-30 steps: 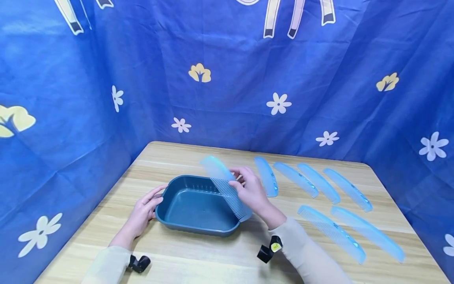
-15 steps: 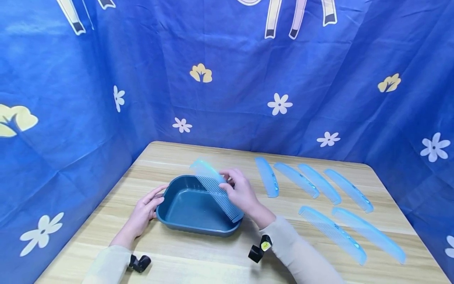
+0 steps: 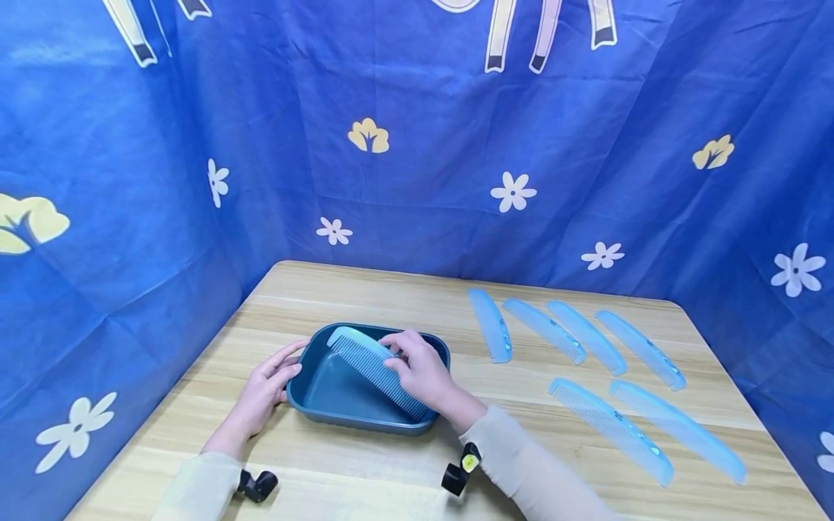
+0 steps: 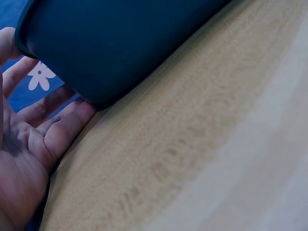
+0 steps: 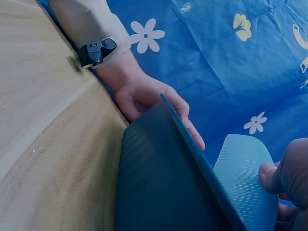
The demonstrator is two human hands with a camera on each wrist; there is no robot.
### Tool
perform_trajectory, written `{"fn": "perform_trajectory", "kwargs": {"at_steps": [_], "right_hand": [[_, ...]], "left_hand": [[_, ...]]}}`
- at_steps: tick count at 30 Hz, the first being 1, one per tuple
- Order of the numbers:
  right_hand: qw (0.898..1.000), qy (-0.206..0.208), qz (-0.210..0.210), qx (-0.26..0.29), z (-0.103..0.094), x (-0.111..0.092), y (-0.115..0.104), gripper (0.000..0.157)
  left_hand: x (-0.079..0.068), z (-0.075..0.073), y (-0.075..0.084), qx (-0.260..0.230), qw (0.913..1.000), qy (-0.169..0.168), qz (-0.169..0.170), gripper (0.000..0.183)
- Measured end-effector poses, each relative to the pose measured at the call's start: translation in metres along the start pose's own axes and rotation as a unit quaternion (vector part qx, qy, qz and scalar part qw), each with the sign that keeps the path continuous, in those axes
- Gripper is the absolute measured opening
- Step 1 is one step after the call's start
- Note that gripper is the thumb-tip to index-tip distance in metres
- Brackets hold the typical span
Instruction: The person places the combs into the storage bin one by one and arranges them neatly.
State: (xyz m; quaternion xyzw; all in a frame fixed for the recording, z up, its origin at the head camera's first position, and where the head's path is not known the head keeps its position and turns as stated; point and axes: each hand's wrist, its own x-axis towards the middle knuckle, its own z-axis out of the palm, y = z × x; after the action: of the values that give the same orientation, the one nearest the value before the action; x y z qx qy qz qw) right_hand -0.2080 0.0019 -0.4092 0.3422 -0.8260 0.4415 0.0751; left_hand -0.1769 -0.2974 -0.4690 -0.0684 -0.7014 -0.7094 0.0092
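Note:
A translucent blue comb (image 3: 373, 364) is slanted inside a dark teal plastic basin (image 3: 326, 420), its far end close to the basin's back rim. My right hand (image 3: 417, 369) pinches the comb by its spine, thumb on the near face; the other fingers are partly hidden behind it. In the right wrist view the comb (image 5: 248, 180) shows beyond the basin wall, with the thumb on its edge. My left hand (image 3: 266, 383) rests against the basin's left end. Its fingers (image 4: 45, 106) are extended and spread along the outer wall, some near the rim and others low by the table.
Several more blue combs lie on the wooden table (image 3: 495, 449) to the right: a back row with one comb (image 3: 490, 325) nearest the basin, and two in front, including a comb (image 3: 612, 427). A blue patterned cloth (image 3: 417, 188) hangs behind and along both sides.
My right hand has carried the comb left and down, from over the basin's right side to inside it. My left hand and the basin have stayed put.

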Motion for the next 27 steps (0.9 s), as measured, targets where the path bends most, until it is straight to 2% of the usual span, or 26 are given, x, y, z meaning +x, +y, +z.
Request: {"fn": "perform_trajectory", "kwargs": {"at_steps": [10,16,20,27], "right_hand": [[0.998,-0.049,-0.002,-0.031,0.007,0.001,0.002,0.027],[0.994,-0.09,-0.033,-0.054,0.015,0.0,0.009,0.024],[0.99,-0.104,-0.053,-0.075,0.019,0.0,0.011,0.023],[0.986,-0.137,-0.044,-0.087,0.023,0.001,0.01,0.023]], "left_hand": [[-0.001,0.0,-0.004,0.0,1.0,0.009,0.0,0.047],[-0.001,0.001,-0.002,0.0,0.9999,0.014,-0.004,0.048],[0.0,0.001,-0.002,0.003,0.9999,0.015,-0.004,0.048],[0.0,0.002,-0.002,0.018,0.9996,0.021,-0.004,0.047]]}}
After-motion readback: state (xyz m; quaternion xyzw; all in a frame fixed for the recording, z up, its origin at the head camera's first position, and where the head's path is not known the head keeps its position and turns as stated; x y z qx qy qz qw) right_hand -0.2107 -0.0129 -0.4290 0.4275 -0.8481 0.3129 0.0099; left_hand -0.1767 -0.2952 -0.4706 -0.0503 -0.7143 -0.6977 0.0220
